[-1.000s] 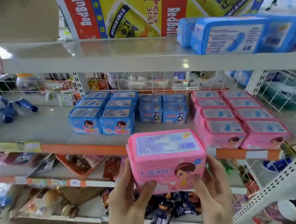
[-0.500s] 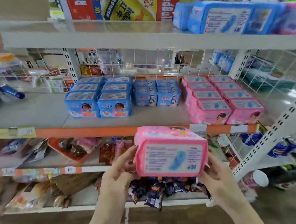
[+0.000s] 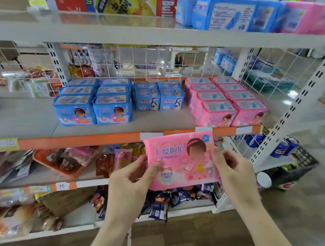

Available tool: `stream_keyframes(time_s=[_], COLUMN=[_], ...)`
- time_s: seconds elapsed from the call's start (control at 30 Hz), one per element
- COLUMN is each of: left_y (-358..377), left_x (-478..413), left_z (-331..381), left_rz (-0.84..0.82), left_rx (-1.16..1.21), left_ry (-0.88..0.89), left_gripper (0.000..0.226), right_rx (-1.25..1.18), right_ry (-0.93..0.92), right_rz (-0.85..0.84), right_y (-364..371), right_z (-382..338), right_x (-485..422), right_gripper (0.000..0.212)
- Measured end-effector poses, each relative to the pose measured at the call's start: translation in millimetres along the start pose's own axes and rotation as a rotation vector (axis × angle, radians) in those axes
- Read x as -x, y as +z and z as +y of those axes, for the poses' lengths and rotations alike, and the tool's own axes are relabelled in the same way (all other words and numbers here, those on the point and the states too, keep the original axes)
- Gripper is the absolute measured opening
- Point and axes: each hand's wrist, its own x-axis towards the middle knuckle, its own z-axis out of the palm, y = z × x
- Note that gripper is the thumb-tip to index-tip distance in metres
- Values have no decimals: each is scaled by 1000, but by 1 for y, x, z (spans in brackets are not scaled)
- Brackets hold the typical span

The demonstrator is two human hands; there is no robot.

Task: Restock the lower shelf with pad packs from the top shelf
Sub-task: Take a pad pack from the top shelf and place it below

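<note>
As you stand before the shelving, both of your hands hold one pink pad pack just below the orange front edge of the lower shelf. Your left hand pinches the pack's left end, thumb on the printed face and fingers behind it. Your right hand pinches the right end the same way. The pack's long axis runs from left to right between your hands, and its printed face is turned toward you.

The matching pink rows stand on the lower shelf above the pack and to its right, so your right hand is the nearer one. Their front packs sit close to the shelf edge with the printed face outward, as yours is turned now. The move probably calls for a lift up and to the right, with no turn of the pack. Space at the front of those rows looks tight, so a spot on top of them or on the bare shelf beside them may serve. More packs lie on the top shelf, above and to the right.
</note>
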Motion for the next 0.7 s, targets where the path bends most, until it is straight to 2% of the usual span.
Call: stream_keyframes(time_s=[0.13, 0.27, 0.47, 0.7], left_y=[-2, -5, 2, 51], left_x=[-2, -5, -15, -44], left_z=[-6, -12, 1, 15], left_rz=[35, 60, 110, 153], left_rx=[12, -30, -103, -173], left_ry=[-25, -22, -7, 51], left_gripper=[55, 54, 44, 20], right_rx=[95, 102, 86, 60], right_ry=[9, 29, 0, -33], right_rz=[-11, -39, -75, -103], right_y=[6, 14, 17, -15], right_z=[3, 7, 13, 16], right_x=[-1, -7, -29, -74], right_gripper=[46, 46, 57, 49])
